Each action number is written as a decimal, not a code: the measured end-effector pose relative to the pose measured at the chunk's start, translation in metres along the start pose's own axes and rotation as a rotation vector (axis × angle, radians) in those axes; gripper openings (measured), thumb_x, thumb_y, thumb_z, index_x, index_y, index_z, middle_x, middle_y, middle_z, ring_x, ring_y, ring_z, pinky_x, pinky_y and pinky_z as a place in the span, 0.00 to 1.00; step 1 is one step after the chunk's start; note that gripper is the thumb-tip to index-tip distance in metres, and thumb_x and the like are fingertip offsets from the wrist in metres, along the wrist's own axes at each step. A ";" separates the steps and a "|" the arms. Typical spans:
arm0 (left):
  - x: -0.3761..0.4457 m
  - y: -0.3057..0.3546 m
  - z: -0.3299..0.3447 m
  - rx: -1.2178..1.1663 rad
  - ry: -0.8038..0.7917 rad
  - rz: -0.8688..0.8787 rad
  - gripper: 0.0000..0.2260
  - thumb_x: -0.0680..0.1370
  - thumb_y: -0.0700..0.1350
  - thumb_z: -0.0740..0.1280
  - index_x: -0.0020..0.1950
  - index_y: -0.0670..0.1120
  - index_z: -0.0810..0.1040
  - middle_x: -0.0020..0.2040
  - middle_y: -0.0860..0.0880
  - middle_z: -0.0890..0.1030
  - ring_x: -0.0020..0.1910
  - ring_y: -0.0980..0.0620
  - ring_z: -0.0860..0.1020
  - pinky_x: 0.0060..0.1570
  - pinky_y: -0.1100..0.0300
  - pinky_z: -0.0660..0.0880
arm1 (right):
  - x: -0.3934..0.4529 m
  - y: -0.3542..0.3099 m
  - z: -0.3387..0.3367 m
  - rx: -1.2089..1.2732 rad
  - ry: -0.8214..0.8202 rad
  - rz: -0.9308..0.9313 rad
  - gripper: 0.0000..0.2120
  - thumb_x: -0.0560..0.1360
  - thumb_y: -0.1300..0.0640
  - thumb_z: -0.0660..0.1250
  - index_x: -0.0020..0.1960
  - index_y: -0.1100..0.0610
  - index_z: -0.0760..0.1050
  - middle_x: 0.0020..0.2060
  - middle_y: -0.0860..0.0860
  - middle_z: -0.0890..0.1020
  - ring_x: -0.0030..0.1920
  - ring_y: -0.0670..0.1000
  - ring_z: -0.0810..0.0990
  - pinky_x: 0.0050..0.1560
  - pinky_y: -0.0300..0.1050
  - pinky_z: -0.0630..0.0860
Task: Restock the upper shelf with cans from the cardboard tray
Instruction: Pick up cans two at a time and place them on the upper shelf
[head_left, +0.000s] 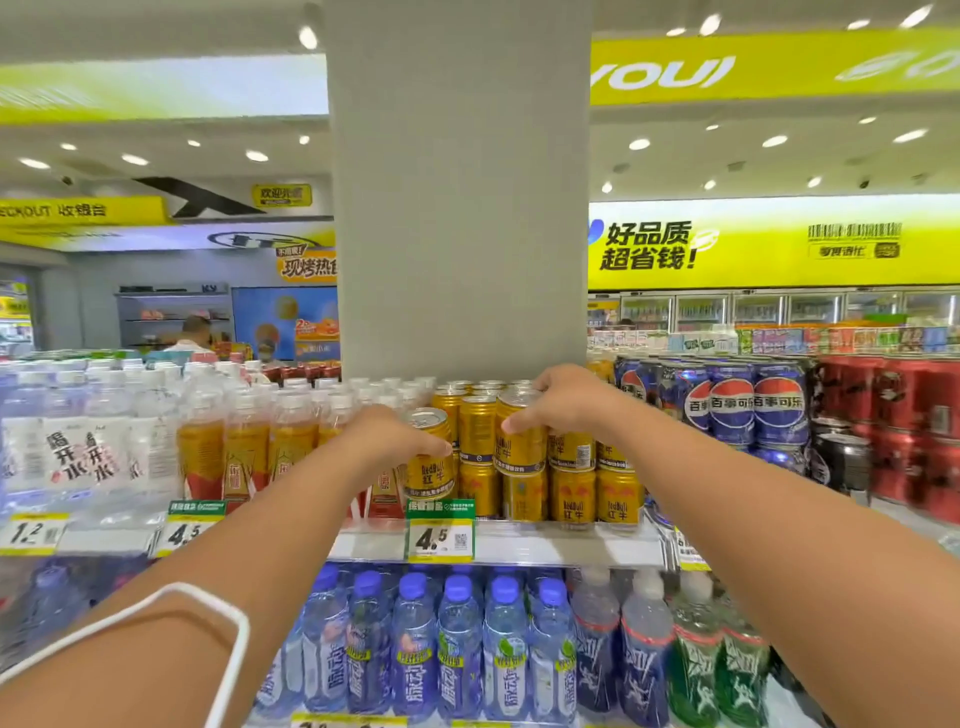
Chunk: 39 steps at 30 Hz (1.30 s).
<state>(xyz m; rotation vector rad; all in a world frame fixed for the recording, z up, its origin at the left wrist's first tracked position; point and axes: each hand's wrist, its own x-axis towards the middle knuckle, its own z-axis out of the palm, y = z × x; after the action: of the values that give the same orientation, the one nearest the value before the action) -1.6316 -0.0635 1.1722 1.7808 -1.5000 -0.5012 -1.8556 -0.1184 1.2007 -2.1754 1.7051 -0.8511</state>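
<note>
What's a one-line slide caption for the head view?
Both hands, left and right, each set a gold can among the stacked cans on the upper shelf, above rows of bottled water.

One head-worn wide-angle view faces the upper shelf (498, 540) straight on. It sits close, at arm's reach, level with the shelf.

Short gold aluminium cans printed with red and blue lettering (524, 457) stand upright on the white upper shelf (545, 543), stacked two high in several rows that run toward the far side. At the left near edge of the group, one gold can with a silver pull-tab top (428, 457) stands tilted slightly, just beside the stack. Another gold can (519, 436) sits on the top tier, right of it, label facing near.
</note>
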 end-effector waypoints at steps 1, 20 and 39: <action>0.004 0.000 -0.001 0.002 0.005 0.002 0.37 0.67 0.56 0.79 0.69 0.41 0.70 0.63 0.43 0.77 0.57 0.43 0.76 0.48 0.53 0.73 | 0.004 -0.004 -0.003 -0.002 -0.003 -0.008 0.25 0.61 0.40 0.81 0.46 0.55 0.75 0.45 0.50 0.79 0.49 0.52 0.80 0.55 0.51 0.80; 0.045 -0.003 -0.001 0.024 0.023 -0.020 0.37 0.63 0.60 0.80 0.64 0.42 0.74 0.57 0.45 0.79 0.54 0.44 0.79 0.54 0.49 0.79 | 0.047 -0.007 -0.020 -0.141 -0.018 -0.020 0.33 0.65 0.42 0.80 0.62 0.61 0.77 0.56 0.55 0.81 0.55 0.55 0.80 0.60 0.55 0.78; 0.071 -0.006 0.012 0.042 0.046 -0.067 0.31 0.61 0.61 0.81 0.55 0.44 0.76 0.52 0.46 0.81 0.49 0.46 0.80 0.46 0.52 0.79 | 0.072 0.024 -0.003 -0.200 -0.136 -0.060 0.38 0.68 0.40 0.76 0.72 0.58 0.71 0.70 0.54 0.75 0.67 0.57 0.74 0.61 0.50 0.72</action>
<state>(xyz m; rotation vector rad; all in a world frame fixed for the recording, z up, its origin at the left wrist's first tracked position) -1.6191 -0.1349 1.1718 1.8677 -1.4327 -0.4616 -1.8659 -0.1923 1.2116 -2.3637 1.7320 -0.5520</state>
